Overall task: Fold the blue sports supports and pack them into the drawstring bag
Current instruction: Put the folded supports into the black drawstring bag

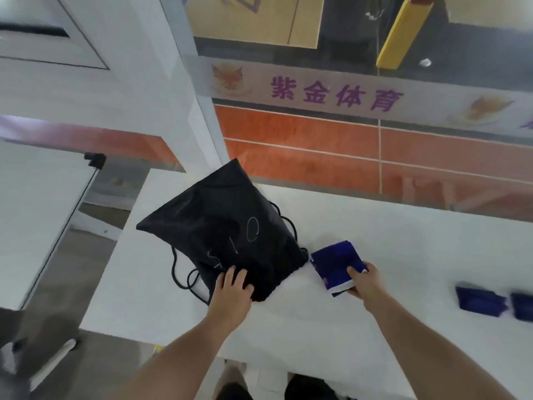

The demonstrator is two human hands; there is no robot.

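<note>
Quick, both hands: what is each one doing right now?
Left hand: closed on the black drawstring bag at its near edge.
Right hand: holding a folded blue support.

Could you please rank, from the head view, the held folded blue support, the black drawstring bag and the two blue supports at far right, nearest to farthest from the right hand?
1. Held folded blue support, in right hand.
2. Black drawstring bag, to its left.
3. Two blue supports, far right.

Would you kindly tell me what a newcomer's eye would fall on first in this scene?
First, the black fabric drawstring bag lying mid-table on the white table, its near end gripped by the left hand. Just right of it, the right hand holds a folded blue sports support; two more folded blue supports lie at the far right.
</note>
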